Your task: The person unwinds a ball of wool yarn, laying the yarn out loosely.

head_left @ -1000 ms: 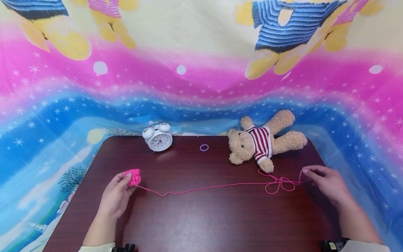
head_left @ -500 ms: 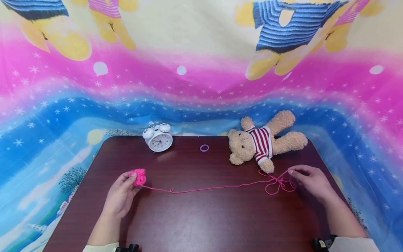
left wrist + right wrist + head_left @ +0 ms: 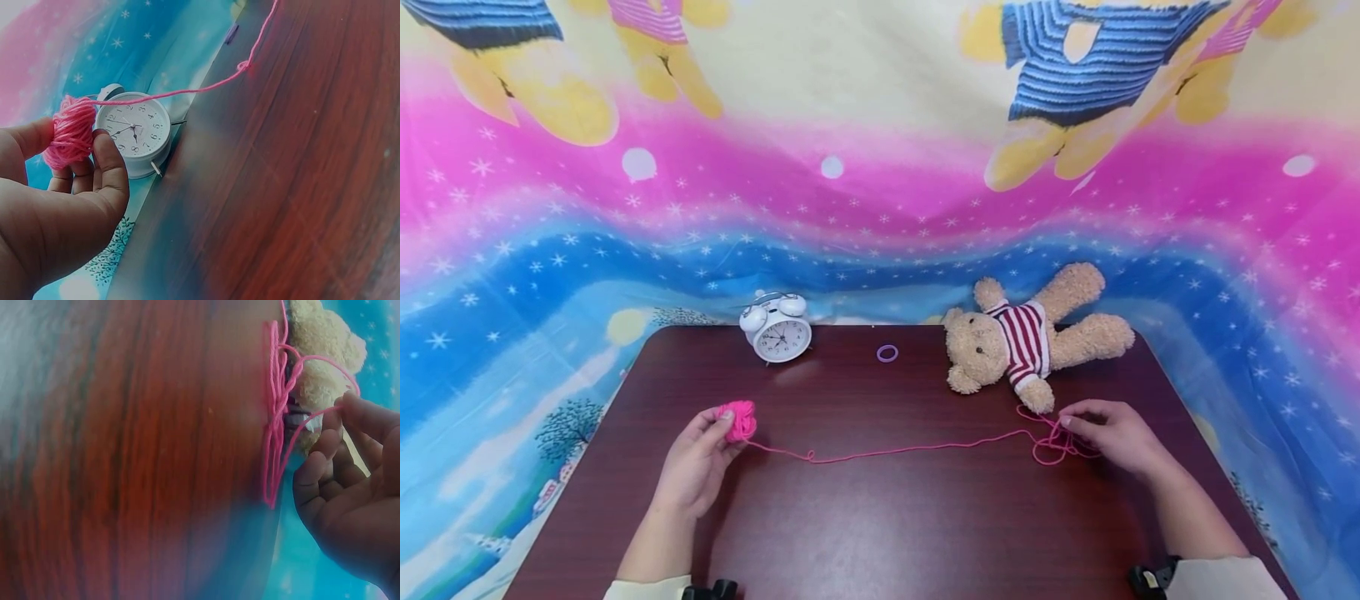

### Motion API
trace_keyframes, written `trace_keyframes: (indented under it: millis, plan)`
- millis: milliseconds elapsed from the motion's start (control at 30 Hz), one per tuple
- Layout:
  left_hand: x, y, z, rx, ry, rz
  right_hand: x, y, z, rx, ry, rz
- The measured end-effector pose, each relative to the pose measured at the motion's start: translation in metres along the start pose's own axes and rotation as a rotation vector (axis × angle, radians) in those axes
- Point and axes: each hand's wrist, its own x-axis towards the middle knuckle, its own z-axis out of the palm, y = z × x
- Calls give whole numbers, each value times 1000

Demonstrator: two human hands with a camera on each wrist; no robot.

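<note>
My left hand point(image 3: 695, 462) grips a small pink ball of yarn point(image 3: 70, 132) between thumb and fingers, over the left part of the table. From the ball a pink strand point(image 3: 887, 451) runs across to the right, with a small kink near the ball. On the right, the strand ends in a loose tangle of loops point(image 3: 1054, 450) lying by the teddy bear's paw. My right hand point(image 3: 1116, 433) pinches part of this yarn between thumb and forefinger, as the right wrist view point(image 3: 350, 487) also shows.
The teddy bear point(image 3: 1026, 337) in a striped shirt lies on its side at the back right. A white alarm clock point(image 3: 782, 337) stands at the back left. Between them lies a purple ring point(image 3: 887, 353). A printed cloth point(image 3: 880, 208) hangs behind the dark table point(image 3: 880, 525).
My right hand has moved left with the pinched yarn, over the loops. The left hand has shifted a little to the right with the ball, and the strand hangs slightly differently.
</note>
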Motion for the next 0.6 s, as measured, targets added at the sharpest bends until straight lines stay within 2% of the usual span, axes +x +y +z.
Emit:
trace_keyframes:
  millis: [233, 433, 600]
  plan:
    - [1, -2, 4, 2, -8, -3, 5, -5, 5, -27, -16, -26]
    - [0, -1, 6, 4, -18, -2, 5, -9, 8, 6, -58, -14]
    - [-2, -1, 8, 15, -20, -10, 3, -14, 9, 22, -46, -17]
